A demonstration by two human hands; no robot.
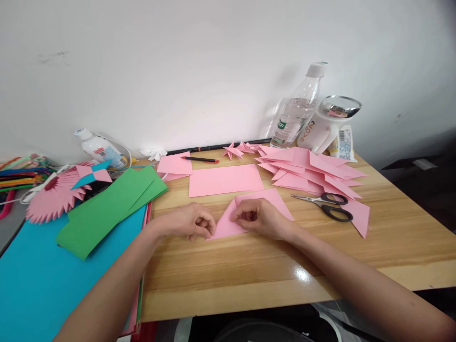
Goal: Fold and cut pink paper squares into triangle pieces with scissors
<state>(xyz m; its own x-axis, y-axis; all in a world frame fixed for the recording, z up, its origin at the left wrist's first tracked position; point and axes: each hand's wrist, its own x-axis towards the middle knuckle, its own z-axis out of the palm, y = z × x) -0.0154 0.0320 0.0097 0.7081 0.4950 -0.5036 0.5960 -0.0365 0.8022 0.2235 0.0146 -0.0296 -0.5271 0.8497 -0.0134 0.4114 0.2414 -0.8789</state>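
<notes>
On the wooden table [213, 280], a folded pink paper [228, 228] lies under both hands. The left hand [192, 221], fingers curled in, is at its pointy tip; the right hand [261, 217], curled too, is on its fold. I can't tell if they pinch it. Scissors [319, 200] lie to the right.

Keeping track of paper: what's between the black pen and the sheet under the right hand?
Head view: a flat pink rectangle lies between the black pen and that sheet.

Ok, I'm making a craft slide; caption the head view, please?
Left hand and right hand handle a partly folded pink paper sheet on a wood-grain table, black-handled scissors nearby.
</notes>
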